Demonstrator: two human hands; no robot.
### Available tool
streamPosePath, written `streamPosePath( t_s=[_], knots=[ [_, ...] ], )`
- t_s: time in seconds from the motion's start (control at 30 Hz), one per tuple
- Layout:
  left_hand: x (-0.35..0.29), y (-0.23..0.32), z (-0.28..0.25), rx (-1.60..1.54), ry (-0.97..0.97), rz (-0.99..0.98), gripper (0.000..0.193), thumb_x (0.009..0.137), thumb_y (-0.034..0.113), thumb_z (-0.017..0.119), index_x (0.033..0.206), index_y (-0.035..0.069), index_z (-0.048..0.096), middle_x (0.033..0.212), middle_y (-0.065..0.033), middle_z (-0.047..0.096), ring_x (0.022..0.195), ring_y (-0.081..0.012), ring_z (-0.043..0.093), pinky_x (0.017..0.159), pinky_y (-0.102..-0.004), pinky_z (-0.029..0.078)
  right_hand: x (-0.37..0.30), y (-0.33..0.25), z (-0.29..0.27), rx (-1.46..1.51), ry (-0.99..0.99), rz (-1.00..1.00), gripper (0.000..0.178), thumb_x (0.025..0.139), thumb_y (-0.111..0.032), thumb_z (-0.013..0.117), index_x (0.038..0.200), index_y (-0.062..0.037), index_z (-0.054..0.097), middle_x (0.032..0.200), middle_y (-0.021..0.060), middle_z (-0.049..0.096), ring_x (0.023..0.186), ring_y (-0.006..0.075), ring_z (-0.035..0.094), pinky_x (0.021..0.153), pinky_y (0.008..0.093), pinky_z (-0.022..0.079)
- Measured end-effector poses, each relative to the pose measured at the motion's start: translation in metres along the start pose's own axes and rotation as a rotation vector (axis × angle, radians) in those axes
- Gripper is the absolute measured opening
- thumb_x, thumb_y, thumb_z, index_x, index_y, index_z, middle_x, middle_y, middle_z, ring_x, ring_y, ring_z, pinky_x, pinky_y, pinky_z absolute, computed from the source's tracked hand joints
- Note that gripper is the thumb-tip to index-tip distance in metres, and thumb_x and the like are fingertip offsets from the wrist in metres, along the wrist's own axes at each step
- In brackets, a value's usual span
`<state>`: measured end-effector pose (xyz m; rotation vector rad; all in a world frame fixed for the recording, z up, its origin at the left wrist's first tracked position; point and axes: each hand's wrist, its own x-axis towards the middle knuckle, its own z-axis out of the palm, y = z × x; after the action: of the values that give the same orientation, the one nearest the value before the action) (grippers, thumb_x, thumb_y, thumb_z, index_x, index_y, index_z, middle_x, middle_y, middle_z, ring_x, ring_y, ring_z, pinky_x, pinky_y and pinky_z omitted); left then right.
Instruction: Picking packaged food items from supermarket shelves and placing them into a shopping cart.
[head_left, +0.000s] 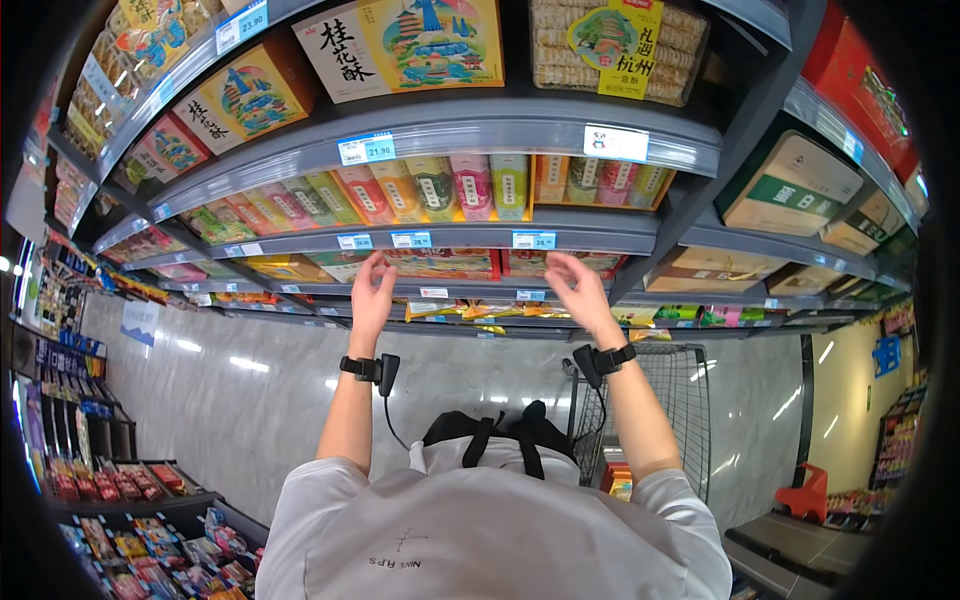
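Both arms reach forward to a shelf of flat, red printed gift boxes below a row of colourful packets. My left hand (373,288) is raised at the left end of a red box (450,263), its thumb and fingers apart with nothing visible between them. Close to a second red box (523,263), my right hand (578,288) has its fingers spread and slightly bent, and it too appears to hold nothing. Whether the fingertips touch the boxes cannot be made out. A black strap with a small device circles each wrist.
Upright colourful packets (435,188) fill the shelf above, with large pastry boxes (410,45) higher up. A wire shopping cart (690,400) stands beside me on the right, over the grey floor (230,375). Snack displays (150,550) are behind on the left. A red stool-like object (803,493) is at the right.
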<state>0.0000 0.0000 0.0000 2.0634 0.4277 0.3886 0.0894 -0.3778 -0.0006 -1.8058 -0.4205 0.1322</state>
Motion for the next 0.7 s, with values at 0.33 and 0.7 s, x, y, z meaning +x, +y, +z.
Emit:
streamPosePath(
  t_s=[0.33, 0.7],
  knots=[
    [0.047, 0.062, -0.016, -0.243, 0.226, 0.058, 0.064, 0.093, 0.017, 0.066, 0.146, -0.004, 0.038, 0.146, -0.0197, 0.047, 0.132, -0.0247, 0.048, 0.105, -0.0349, 0.041, 0.076, -0.049, 0.007, 0.090, 0.147, -0.127, 0.053, 0.092, -0.015, 0.068, 0.137, 0.0020, 0.048, 0.130, 0.0156, 0.060, 0.120, 0.0224, 0.059, 0.098, 0.0332, 0.048],
    [0.090, 0.044, -0.027, -0.219, 0.238, 0.150, 0.066, 0.089, 0.021, 0.071, 0.141, -0.008, 0.040, 0.127, -0.0169, 0.056, 0.117, -0.0213, 0.056, 0.094, -0.0321, 0.050, 0.096, -0.085, 0.029, -0.024, 0.242, -0.171, 0.056, 0.086, -0.027, 0.072, 0.126, 0.0047, 0.050, 0.122, 0.0231, 0.059, 0.109, 0.0326, 0.062, 0.090, 0.0387, 0.051]
  ],
)
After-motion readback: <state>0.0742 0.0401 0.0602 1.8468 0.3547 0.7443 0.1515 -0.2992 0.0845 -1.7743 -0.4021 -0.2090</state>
